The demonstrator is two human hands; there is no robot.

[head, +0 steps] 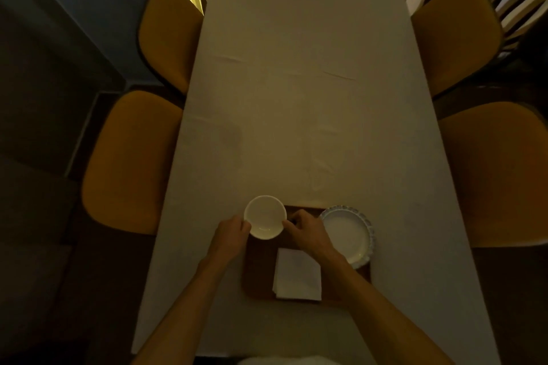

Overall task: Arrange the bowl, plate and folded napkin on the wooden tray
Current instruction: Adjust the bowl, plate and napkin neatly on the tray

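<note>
Head view: left hand (232, 230) & right hand (302, 227) clamp bowl (264, 216) at tray (258, 275) far-left corner; I think bowl step, next lower it beside napkin (298, 274) w/ plate (348, 234) clear.

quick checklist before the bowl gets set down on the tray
1. Grip on both sides: ok. The left hand and right hand each hold the rim of the bowl.
2. Bowl level: ok, its opening faces up.
3. Bowl over the wooden tray: not ok. It overhangs the tray's far left corner, partly over the tablecloth.
4. Landing spot free: ok. Bare wood shows left of the folded napkin.
5. Plate seated on the tray: not ok. It hangs over the right edge.
6. Bowl lifted or resting: cannot tell.
</note>
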